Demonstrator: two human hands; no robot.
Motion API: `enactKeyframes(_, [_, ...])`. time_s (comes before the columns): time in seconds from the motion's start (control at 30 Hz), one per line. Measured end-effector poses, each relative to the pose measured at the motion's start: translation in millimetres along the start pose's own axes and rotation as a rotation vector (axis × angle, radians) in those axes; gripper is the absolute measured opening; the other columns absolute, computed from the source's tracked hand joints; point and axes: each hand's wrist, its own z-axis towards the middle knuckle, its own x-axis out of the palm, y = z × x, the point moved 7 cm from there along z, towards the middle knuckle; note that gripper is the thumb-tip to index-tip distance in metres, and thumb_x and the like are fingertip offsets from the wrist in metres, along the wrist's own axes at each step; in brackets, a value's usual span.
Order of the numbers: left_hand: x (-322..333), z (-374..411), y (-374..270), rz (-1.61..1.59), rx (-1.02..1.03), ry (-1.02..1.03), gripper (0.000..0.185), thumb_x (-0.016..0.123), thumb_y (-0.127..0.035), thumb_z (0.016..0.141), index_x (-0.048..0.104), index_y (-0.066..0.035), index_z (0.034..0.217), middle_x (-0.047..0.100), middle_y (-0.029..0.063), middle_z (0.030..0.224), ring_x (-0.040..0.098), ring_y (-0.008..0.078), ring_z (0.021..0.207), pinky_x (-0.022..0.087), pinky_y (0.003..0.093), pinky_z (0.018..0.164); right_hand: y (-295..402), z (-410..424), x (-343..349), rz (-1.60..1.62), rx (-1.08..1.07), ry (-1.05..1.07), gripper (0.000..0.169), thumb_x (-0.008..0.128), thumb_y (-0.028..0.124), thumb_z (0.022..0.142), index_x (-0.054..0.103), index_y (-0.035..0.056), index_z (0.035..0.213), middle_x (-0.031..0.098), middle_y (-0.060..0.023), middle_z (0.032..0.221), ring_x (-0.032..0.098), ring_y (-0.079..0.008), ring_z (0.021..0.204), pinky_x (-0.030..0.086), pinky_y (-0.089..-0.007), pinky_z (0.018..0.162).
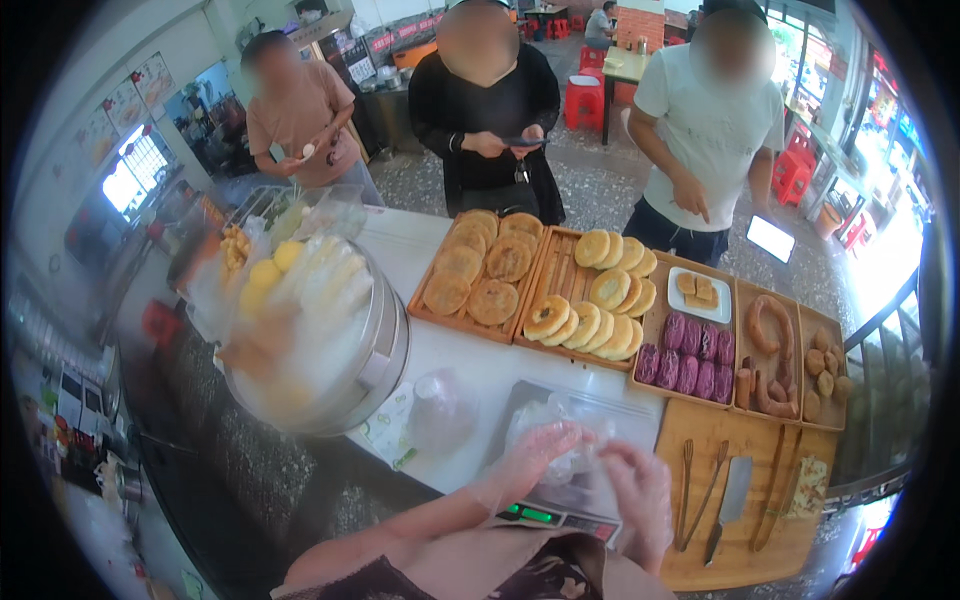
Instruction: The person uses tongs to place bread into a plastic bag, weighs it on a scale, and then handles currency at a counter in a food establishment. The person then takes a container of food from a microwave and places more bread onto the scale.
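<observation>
My left hand [536,452], in a thin clear plastic glove, pinches a crumpled clear plastic bag [559,469] above the weighing scale. Opposite it, my gloved right hand [641,484] has its bent fingers at the same bag's edge. Both sets of fingertips are close together, and what the bag holds cannot be made out. Beneath them sits the electronic scale [504,433], its metal platform partly covered by the bag and its green display lit near my body. Left of the scale, a pile of clear plastic bags [442,409] lies on the white counter [487,365].
A steaming round metal steamer [386,360] with buns stands left. Wooden trays hold flatbreads [459,264], pan-fried buns [592,322], wrapped purple rolls [688,364] and sausages [772,337]. A cleaver [735,487] and tongs [776,487] lie on the cutting board [787,551]. Several people stand across the counter.
</observation>
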Motion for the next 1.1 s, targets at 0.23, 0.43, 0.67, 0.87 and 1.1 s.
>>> enactKeyframes(0.23, [6,-19,18,0.008,-0.078,0.006,0.026,0.055,-0.021,0.097,0.061,-0.003,0.115,0.062,0.0023,0.113,0.053,0.0092,0.107,0.040,0.0258,0.096,-47,120,-41,-0.017,0.012,-0.269,0.017,0.052,0.009,0.090,0.061,-0.0002,0.079,0.058,-0.0064,0.056,0.057,-0.0157,0.049,0.046,-0.0347,0.049])
enactKeyframes(0.43, [16,-24,29,-0.056,-0.150,0.061,0.024,0.054,-0.018,0.097,0.060,-0.005,0.116,0.060,0.0028,0.116,0.051,0.0091,0.110,0.039,0.0259,0.097,8,231,-129,-0.516,-0.344,-0.626,0.026,0.054,0.006,0.085,0.051,0.0043,0.111,0.057,-0.0106,0.061,0.058,-0.0248,0.053,0.045,-0.0378,0.050])
enactKeyframes(0.67, [22,-22,37,-0.005,-0.150,0.110,0.025,0.054,-0.017,0.097,0.058,-0.007,0.119,0.058,-0.0009,0.115,0.051,0.0065,0.104,0.041,0.0234,0.093,1,307,-173,-0.118,-0.246,-0.620,0.052,0.051,0.049,0.093,0.060,-0.0023,0.094,0.050,-0.0056,0.061,0.051,-0.0161,0.054,0.043,-0.0307,0.050])
enactKeyframes(0.87, [14,-33,59,-0.079,-0.236,0.019,0.026,0.056,-0.015,0.095,0.056,-0.006,0.120,0.057,-0.0010,0.113,0.050,0.0057,0.099,0.042,0.0230,0.089,37,327,-186,0.266,-0.018,-0.568,0.072,0.050,0.059,0.090,0.035,0.0136,0.143,0.047,-0.0042,0.068,0.050,-0.0142,0.058,0.042,-0.0323,0.052])
enactKeyframes(1.1, [11,-22,42,-0.108,-0.182,-0.015,0.028,0.060,-0.018,0.093,0.057,-0.004,0.117,0.058,0.0035,0.117,0.052,0.0109,0.108,0.042,0.0274,0.095,-13,316,-200,-0.255,-0.342,-0.722,0.061,0.053,0.063,0.086,0.056,0.0058,0.107,0.046,-0.0014,0.064,0.047,-0.0152,0.057,0.039,-0.0321,0.051])
